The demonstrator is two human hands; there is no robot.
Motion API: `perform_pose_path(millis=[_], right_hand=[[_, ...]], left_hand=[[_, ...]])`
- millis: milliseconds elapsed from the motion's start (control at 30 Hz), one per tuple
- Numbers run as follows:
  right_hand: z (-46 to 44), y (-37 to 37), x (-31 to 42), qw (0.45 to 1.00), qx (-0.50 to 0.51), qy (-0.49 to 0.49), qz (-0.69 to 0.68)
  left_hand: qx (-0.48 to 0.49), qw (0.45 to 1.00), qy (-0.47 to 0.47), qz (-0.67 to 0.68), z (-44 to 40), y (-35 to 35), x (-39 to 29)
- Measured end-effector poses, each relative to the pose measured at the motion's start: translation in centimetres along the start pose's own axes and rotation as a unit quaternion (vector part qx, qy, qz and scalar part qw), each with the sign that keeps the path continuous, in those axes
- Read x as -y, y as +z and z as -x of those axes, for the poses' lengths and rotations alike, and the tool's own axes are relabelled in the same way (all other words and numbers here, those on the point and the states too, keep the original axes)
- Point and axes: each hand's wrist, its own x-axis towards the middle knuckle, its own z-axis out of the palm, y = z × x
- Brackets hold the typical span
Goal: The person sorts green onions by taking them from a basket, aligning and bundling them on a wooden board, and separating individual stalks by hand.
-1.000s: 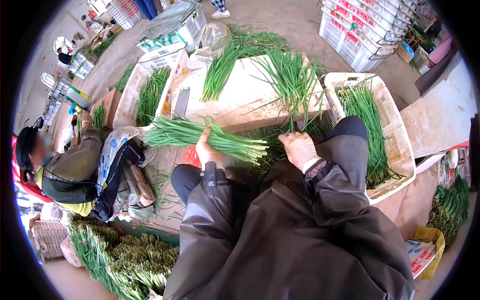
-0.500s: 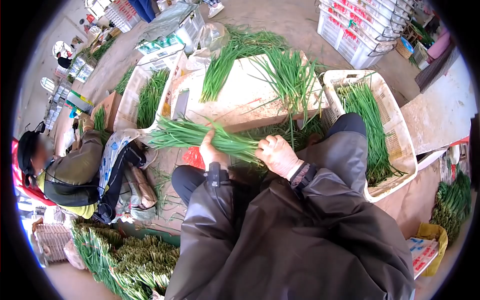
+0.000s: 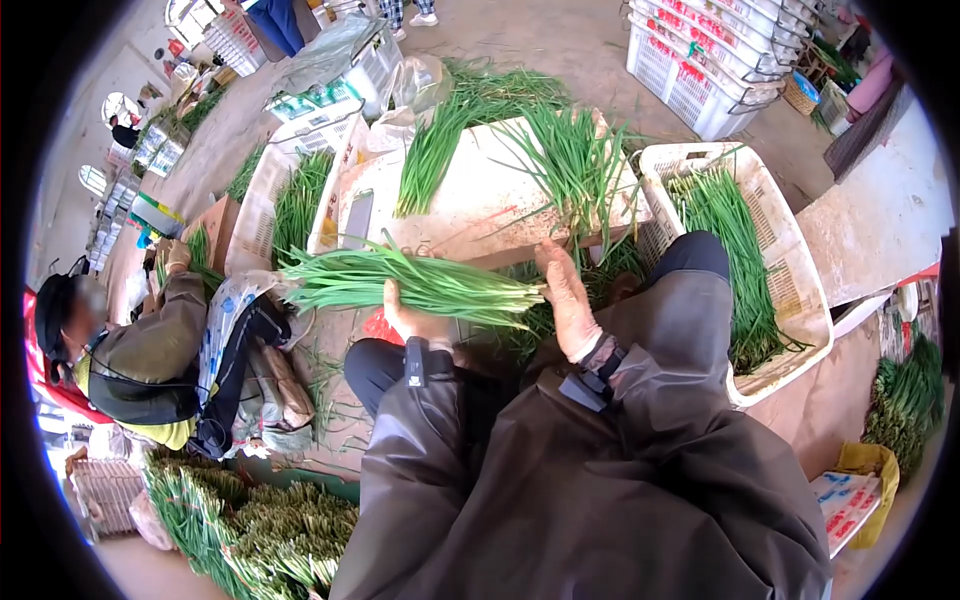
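A loose bunch of green chives point(image 3: 455, 283) lies level across my lap, leaf tips to the left and pale stem ends to the right. My left hand point(image 3: 409, 318) grips it from below, near the middle. Held upright, my right hand point(image 3: 567, 298) has its palm flat by the stem ends, fingers straight; whether it touches them I cannot tell. Just beyond, more chives rest on a pale board point(image 3: 480, 195): a small pile point(image 3: 430, 165) on its left and a larger, spread one point(image 3: 575, 165) on its right.
White crates of chives stand at my right point(image 3: 797, 270) and beyond the board's left end point(image 3: 255, 220). A co-worker point(image 3: 145, 350) sits at the left. Stacked bundles point(image 3: 270, 520) lie at lower left. Tall crate stacks point(image 3: 690, 75) rise behind. Loose leaves litter the floor.
My right hand has let go of the stem ends and opened, turning its palm toward them. The bunch has shifted slightly left and lies more level, still in my left hand.
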Motion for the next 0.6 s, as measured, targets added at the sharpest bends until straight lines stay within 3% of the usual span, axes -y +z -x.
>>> perform_pose_path(millis=[100, 133, 200, 267, 300, 400, 500, 600], right_hand=[[-0.1, 1.6, -0.4, 0.998, 0.026, -0.049, 0.022], [-0.3, 1.8, -0.9, 0.998, 0.031, -0.051, 0.037], [-0.5, 1.4, -1.1, 0.997, 0.032, -0.065, 0.037], [-0.7, 0.5, -0.7, 0.998, 0.011, -0.051, 0.045], [-0.3, 0.6, -0.4, 0.999, -0.030, -0.007, -0.009], [-1.0, -0.7, -1.7, 0.979, -0.134, 0.107, -0.110], [-0.8, -0.1, -2.9, 0.935, -0.192, 0.203, -0.219], [-0.3, 1.7, -2.7, 0.911, -0.189, 0.193, -0.312]], left_hand=[[0.041, 0.999, -0.021, 0.005, 0.6, 0.3, 1.9], [0.081, 0.994, -0.075, 0.006, -0.1, -0.9, 2.0], [0.024, 0.998, -0.060, 0.004, -0.2, -1.9, 2.2], [0.037, 0.996, -0.082, 0.008, 0.1, -1.8, 1.4], [0.042, 0.995, -0.093, 0.011, 0.3, -1.3, 0.9], [0.046, 0.999, 0.018, -0.014, 0.1, 0.2, 1.1], [0.091, 0.996, -0.015, 0.016, 0.3, 0.7, 1.9], [0.150, 0.986, -0.077, -0.016, 0.7, 1.1, 2.8]])
